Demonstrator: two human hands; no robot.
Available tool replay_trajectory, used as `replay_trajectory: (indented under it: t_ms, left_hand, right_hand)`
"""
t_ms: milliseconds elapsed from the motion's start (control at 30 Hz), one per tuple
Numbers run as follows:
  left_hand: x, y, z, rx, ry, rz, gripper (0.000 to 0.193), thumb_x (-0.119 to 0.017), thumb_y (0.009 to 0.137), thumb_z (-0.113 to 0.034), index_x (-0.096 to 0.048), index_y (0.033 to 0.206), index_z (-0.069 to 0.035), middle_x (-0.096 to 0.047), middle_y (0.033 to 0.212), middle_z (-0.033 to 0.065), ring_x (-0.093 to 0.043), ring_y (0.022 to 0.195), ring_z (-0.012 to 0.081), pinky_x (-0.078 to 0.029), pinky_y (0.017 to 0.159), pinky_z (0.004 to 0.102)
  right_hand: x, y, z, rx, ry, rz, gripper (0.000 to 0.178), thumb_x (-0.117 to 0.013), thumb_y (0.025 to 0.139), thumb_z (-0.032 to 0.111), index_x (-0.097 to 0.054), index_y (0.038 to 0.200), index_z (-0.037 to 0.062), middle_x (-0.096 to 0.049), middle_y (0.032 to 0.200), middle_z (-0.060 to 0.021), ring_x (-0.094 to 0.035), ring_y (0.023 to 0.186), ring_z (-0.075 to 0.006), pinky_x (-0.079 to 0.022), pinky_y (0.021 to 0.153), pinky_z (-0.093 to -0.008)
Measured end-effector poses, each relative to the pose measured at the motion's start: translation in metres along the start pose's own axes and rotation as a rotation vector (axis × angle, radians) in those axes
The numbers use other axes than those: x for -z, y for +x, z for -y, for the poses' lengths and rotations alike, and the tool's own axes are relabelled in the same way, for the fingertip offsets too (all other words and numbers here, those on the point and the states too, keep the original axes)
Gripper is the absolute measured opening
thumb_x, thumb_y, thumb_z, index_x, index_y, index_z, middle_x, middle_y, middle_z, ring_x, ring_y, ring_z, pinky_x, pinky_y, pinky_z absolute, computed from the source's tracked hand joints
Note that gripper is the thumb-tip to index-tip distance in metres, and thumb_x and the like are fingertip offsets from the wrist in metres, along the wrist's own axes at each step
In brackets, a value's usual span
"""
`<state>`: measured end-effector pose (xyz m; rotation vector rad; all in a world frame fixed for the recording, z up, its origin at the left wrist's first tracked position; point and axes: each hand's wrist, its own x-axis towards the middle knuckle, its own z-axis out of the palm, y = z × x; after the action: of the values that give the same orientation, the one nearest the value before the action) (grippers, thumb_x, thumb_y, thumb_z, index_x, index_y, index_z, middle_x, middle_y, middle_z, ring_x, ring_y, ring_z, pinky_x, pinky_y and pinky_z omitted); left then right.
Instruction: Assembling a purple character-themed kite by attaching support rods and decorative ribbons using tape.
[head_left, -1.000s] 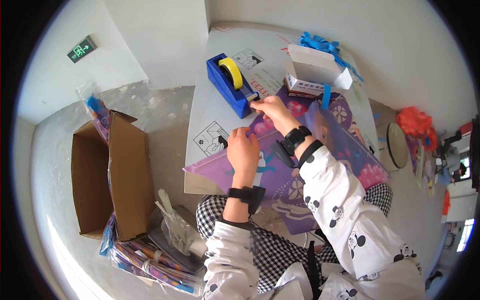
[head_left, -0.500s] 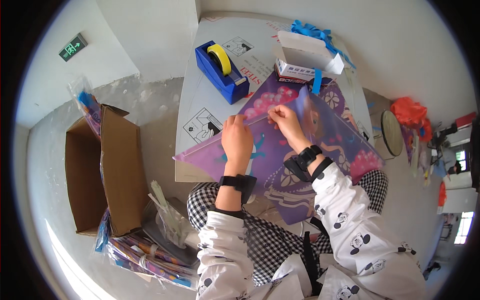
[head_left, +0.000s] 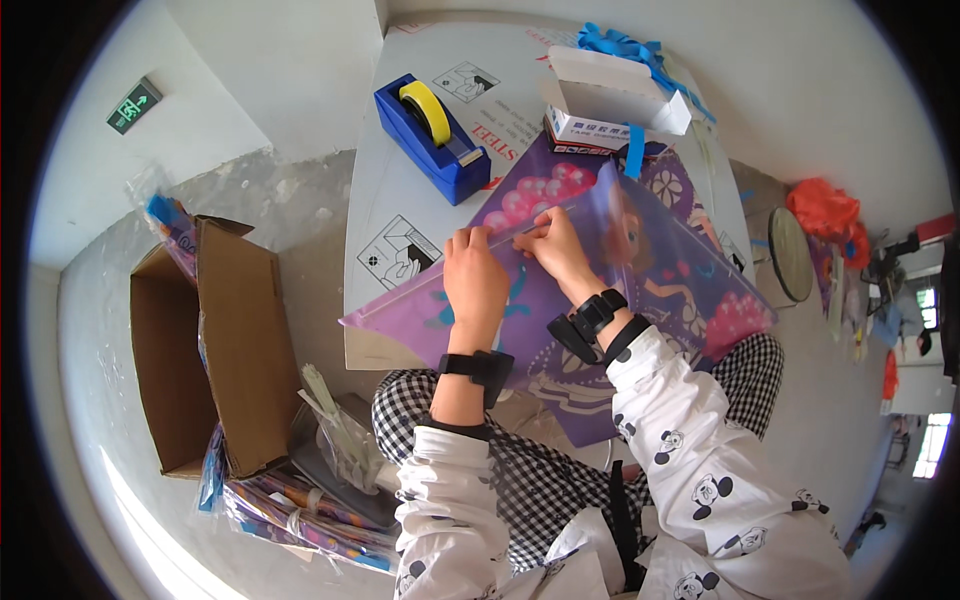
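A purple, triangular kite (head_left: 660, 300) with a printed figure and pink balloons lies over the near part of the table and hangs toward my lap. A thin pale strip, rod or seam, runs along its upper left edge. My left hand (head_left: 474, 280) is closed on that edge, fingertips curled over it. Just to its right, my right hand (head_left: 556, 255) pinches the same edge between thumb and fingers. Whether a small part sits in that pinch is hidden. More purple printed sheet lies beneath, up to an open white box (head_left: 615, 135) with a blue strip (head_left: 635, 152) hanging off it.
A blue tape dispenser (head_left: 435, 145) with a yellow roll stands at the table's left. Blue strips (head_left: 625, 45) lie behind the box. An open cardboard box (head_left: 245, 350), bundled printed packages (head_left: 310, 525) and a grey bin (head_left: 350, 440) are on the floor at left. A round stool (head_left: 790, 255) stands right.
My right hand has slid left along the kite's edge, closer to my left hand. The left hand keeps its place on the edge. The view has shifted slightly.
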<state>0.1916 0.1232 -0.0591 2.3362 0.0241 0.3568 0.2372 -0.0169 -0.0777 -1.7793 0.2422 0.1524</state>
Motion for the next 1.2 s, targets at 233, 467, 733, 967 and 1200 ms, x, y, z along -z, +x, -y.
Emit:
replay_trajectory:
  t_ms: [233,467,733,967,1200]
  left_hand:
    - [-0.001,-0.001,0.003,-0.071,0.068,-0.047,0.029,-0.056,0.077,0.002,-0.063,0.106,-0.002,-0.061,0.103,0.0137,-0.056,0.099,0.0329,-0.049,0.083,0.039]
    - [-0.003,-0.003,-0.002,-0.095,0.081,-0.007,0.044,-0.055,0.076,0.003,-0.064,0.116,-0.013,-0.059,0.109,0.0133,-0.054,0.104,0.0335,-0.047,0.087,0.0417]
    - [-0.006,-0.006,-0.002,-0.191,0.312,0.006,0.043,-0.059,0.075,-0.004,-0.067,0.115,-0.019,-0.055,0.116,0.0117,-0.052,0.108,0.0301,-0.047,0.085,0.0398]
    - [-0.006,-0.002,-0.006,-0.214,0.432,0.034,0.037,-0.06,0.078,-0.011,-0.067,0.114,-0.019,-0.056,0.11,0.0109,-0.054,0.105,0.029,-0.048,0.078,0.0374]
    - [-0.009,-0.004,-0.005,-0.2,0.453,0.075,0.046,-0.059,0.077,-0.007,-0.064,0.121,-0.02,-0.055,0.115,0.0116,-0.053,0.106,0.0301,-0.049,0.079,0.0391]
  right_hand:
    - [-0.004,-0.001,0.003,-0.027,0.022,-0.007,0.041,-0.074,0.074,0.0,-0.04,0.097,-0.0002,-0.066,0.073,-0.014,-0.065,0.063,-0.0174,-0.05,0.055,-0.0268]
    - [-0.007,0.004,-0.001,-0.02,-0.012,-0.065,0.037,-0.072,0.075,0.0,-0.043,0.098,-0.0018,-0.067,0.074,-0.0154,-0.067,0.066,-0.0216,-0.052,0.06,-0.0309]
    - [-0.004,0.007,0.005,-0.078,-0.155,-0.057,0.038,-0.075,0.069,0.01,-0.049,0.094,-0.002,-0.066,0.071,-0.0147,-0.066,0.064,-0.0239,-0.049,0.055,-0.0349]
    - [0.028,0.0,0.041,-0.333,-0.015,0.259,0.024,-0.065,0.081,0.013,-0.054,0.097,-0.0018,-0.071,0.08,-0.0131,-0.063,0.061,-0.0137,-0.039,0.044,-0.0249]
    - [0.066,-0.024,0.041,-0.528,0.298,0.267,0.018,-0.061,0.09,0.016,-0.058,0.098,0.0001,-0.072,0.089,-0.012,-0.061,0.059,-0.0096,-0.037,0.043,-0.0204]
